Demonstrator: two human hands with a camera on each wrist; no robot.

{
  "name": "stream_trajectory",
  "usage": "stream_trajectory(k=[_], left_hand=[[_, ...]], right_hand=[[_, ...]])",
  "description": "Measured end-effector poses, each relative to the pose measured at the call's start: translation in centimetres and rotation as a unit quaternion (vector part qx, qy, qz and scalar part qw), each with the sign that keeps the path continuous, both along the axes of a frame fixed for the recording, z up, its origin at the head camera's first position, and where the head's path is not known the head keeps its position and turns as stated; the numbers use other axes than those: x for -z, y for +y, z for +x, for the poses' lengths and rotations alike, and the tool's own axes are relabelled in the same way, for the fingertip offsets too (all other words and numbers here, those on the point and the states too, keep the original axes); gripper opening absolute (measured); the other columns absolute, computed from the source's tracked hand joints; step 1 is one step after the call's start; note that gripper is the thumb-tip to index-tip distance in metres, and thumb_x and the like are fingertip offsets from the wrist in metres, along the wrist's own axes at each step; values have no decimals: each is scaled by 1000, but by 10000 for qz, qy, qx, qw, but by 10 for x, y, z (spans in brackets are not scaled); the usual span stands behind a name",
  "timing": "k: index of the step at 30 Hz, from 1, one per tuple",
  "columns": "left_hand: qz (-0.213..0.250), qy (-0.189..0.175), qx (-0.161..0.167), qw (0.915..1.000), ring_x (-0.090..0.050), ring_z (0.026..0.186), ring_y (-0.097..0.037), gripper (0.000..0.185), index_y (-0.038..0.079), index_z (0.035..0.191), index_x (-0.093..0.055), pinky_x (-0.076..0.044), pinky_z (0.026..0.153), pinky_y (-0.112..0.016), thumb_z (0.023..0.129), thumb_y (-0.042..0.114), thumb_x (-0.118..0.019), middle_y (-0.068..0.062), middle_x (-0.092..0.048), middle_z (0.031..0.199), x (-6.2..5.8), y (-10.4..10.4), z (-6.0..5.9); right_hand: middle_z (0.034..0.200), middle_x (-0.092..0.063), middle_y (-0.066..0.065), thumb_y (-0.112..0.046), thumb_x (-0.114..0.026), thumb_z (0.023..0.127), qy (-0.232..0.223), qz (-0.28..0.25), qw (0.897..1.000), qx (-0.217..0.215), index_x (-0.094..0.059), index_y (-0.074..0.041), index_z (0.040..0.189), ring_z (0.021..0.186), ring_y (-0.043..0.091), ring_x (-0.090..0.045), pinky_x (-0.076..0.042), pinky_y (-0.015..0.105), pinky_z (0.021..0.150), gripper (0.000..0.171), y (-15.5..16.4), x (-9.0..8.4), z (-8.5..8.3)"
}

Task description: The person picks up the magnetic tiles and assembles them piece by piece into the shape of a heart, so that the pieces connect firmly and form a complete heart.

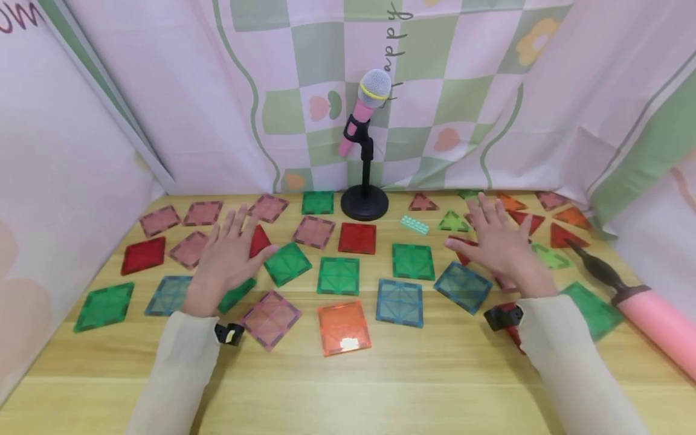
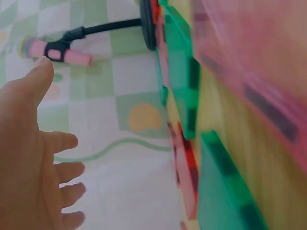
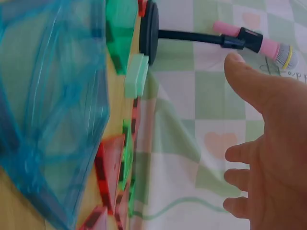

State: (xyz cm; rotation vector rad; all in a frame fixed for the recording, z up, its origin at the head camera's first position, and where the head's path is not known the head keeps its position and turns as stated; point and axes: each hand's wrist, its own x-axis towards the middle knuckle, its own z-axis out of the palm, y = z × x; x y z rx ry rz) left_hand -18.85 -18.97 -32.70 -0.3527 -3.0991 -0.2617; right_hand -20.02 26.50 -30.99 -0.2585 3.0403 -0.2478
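- Hands hover flat over the tiles: left hand (image 1: 228, 257) and right hand (image 1: 502, 244) both have fingers released and spread, grasping nothing.
- Under the left fingertips lies a red tile (image 1: 260, 240); a green tile (image 1: 287, 263) sits just beside the thumb.
- Under the right palm lies a red triangle (image 1: 462, 249), with a blue tile (image 1: 463, 287) just beside the wrist.
- To lift one well, I judge it best to lower the fingers onto a single tile, slide it clear of its neighbours on the desk (image 1: 348, 386), then pinch an edge.
- Keep sleeves off the orange tile (image 1: 344, 327) and clear of the microphone stand (image 1: 365, 202) beyond the fingertips.
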Motion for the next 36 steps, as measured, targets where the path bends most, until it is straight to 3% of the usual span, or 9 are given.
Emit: stream_trajectory(k=[5,12,24,36], left_hand=[[309,-105,259,9991,-5,146,-40,86,4,153,-8,-12,115,-57,95,64,-31,-21,-5,159,-6,8,8],[290,36,795,9964,-32,137,-43,81,7,152,-18,-33,106,-58,94,55,-48,-25,-29,151,-11,29,25],[513,-641,1321,9878,-40,134,-35,79,9,149,-31,-40,104,-51,88,51,-60,-17,-37,149,-6,60,49],[512,-982,1584,9811,-45,130,-31,74,7,144,-40,-40,105,-47,87,49,-62,-15,-45,142,2,71,54]], right_hand=[[158,14,18,-67,-47,88,-191,-366,9987,-285,7,-9,153,142,46,11,11,77,98,103,-17,3,8],[159,-3,21,-57,-59,87,-208,-755,9923,-964,-4,-7,153,144,45,-4,2,76,101,99,-40,8,22],[154,-21,25,-35,-67,88,-399,-1416,9744,-1703,-23,0,149,138,46,-24,-15,70,107,83,-73,17,42],[142,-41,23,-31,-72,84,-533,-1191,9769,-1691,-39,1,141,125,41,-46,-41,56,99,74,-85,22,53]])
